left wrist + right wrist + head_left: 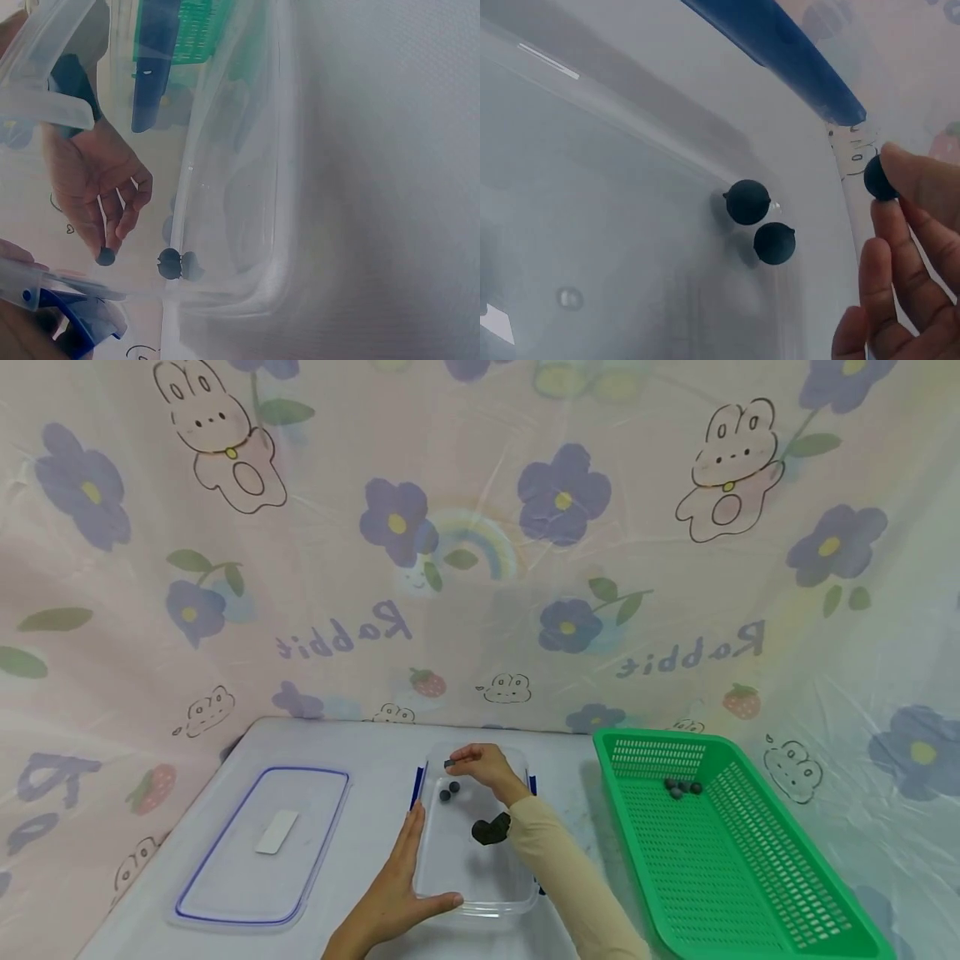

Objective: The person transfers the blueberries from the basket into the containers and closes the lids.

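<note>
My right hand (487, 768) is over the far end of a clear plastic box (480, 908). Thumb and fingertips pinch a small dark blue ball (880, 180). Two similar balls (747, 202) with tiny pointed nubs lie close together on the box floor, near its far left corner. My left hand (397, 881) rests against the box's near left corner, fingers straight along the side wall and thumb spread across the near rim. A dark lumpy thing (489, 831) shows beside the right sleeve, overlapping the box floor in the head view; the sleeve hides part of it.
A green perforated basket (637, 860) stands at the right, with several dark balls (677, 790) near its far end. At left lies a clear lid (232, 877) with a blue seal and a white rectangular piece (277, 832). Blue latches (417, 785) flank the box. Behind hangs a patterned curtain (480, 610).
</note>
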A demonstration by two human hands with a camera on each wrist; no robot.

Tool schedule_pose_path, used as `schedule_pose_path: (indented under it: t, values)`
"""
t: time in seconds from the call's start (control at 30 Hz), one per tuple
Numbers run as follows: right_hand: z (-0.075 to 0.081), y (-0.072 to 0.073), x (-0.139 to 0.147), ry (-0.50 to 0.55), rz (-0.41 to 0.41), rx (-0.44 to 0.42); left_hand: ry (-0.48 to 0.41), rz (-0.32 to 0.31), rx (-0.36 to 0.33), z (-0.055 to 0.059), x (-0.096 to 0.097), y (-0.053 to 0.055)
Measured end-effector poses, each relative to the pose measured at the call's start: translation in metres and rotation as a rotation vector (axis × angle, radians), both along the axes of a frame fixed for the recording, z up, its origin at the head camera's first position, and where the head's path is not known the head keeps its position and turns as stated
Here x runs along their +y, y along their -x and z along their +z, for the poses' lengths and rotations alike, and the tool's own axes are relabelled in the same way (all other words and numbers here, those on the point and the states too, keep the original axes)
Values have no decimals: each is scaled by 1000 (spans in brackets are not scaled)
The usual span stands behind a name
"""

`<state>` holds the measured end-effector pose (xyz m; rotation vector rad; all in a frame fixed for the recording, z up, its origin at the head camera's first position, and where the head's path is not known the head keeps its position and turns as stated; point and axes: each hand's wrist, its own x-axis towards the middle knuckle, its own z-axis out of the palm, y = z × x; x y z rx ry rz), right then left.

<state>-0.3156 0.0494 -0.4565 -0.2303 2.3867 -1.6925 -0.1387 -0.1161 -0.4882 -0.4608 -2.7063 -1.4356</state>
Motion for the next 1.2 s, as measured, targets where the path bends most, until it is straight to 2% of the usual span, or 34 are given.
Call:
schedule_pose_path:
  t: [0.23,0.53,0.87,1.2]
  values:
    - [-4,3,-10,-48,18,6,3,-5,-8,1,-1,1]
    - [-18,2,-17,-172,-41,26,-18,-28,10,-1,0,2]
    - [-27,0,-17,-202,-71,40,-10,-21,20,-2,0,1]
    - [-29,0,-19,-232,-65,62,-21,-14,5,-1,0,2]
